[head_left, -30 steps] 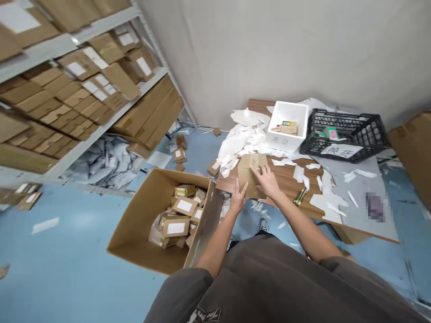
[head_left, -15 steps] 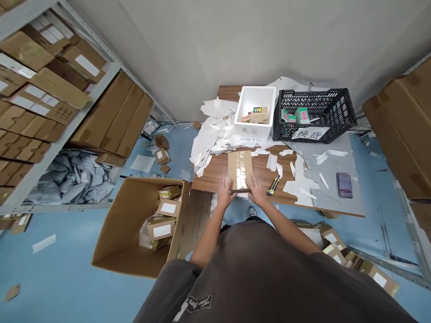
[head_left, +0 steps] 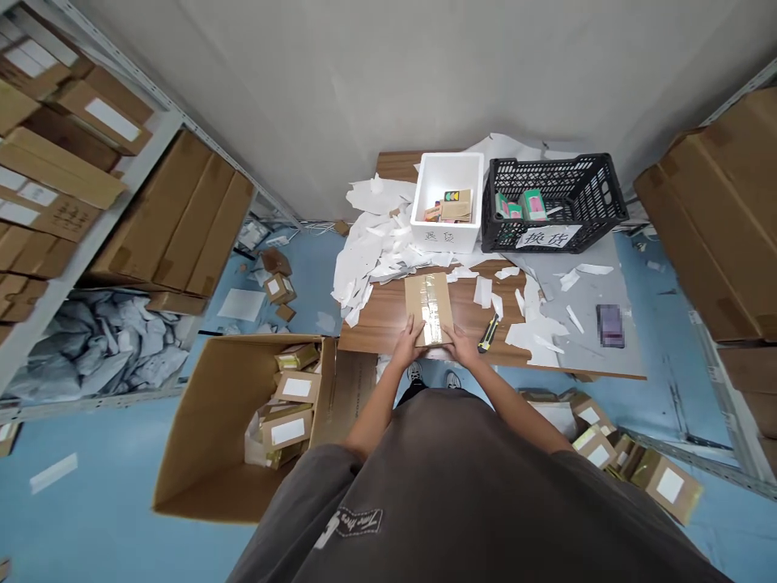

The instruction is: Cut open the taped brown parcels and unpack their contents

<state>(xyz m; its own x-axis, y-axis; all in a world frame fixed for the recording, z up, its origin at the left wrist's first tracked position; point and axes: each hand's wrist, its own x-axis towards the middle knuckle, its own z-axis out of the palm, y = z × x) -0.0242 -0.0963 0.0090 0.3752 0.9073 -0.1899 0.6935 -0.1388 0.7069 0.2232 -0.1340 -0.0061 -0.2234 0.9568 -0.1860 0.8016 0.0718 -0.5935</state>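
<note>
- Step in hand, my read: a two-handed hold on the flat cardboard box (head_left: pixel 414 293), steadying or positioning it. Can't tell from this view whether it's being pressed, turned or lifted.
- Box is on the wood-grain table (head_left: pixel 388 312), at the near edge, between the person and the white foam bin (head_left: pixel 446 237). Looks roughly square to the body.
- Left hand (head_left: pixel 408 346): on the box's near-left corner, fingers forward along it. Gripping, not spread wide.
- Right hand (head_left: pixel 462 348): same at the near-right corner, roughly mirroring the left. Underside contact is hidden on both.
- Shiny tape (head_left: pixel 430 301) runs down the middle of the top face, between the hands. Can't tell if it's cut or intact.
- Yellow-and-black cutter (head_left: pixel 489 333) lies on the table just beside the right hand, in neither hand. Blade state too small to read.
- For the next move: a blade on the tape would call for the right hand to release and the left to pin the box. A lift would call for even support on both sides, since the grip is all at the near end and the far end could dip.
- Around it: torn white paper (head_left: pixel 358 257) left of the foam bin, black crate (head_left: pixel 503 235) right of it. Big open carton (head_left: pixel 200 437) at the person's left, with small labelled boxes (head_left: pixel 288 429) inside.
</note>
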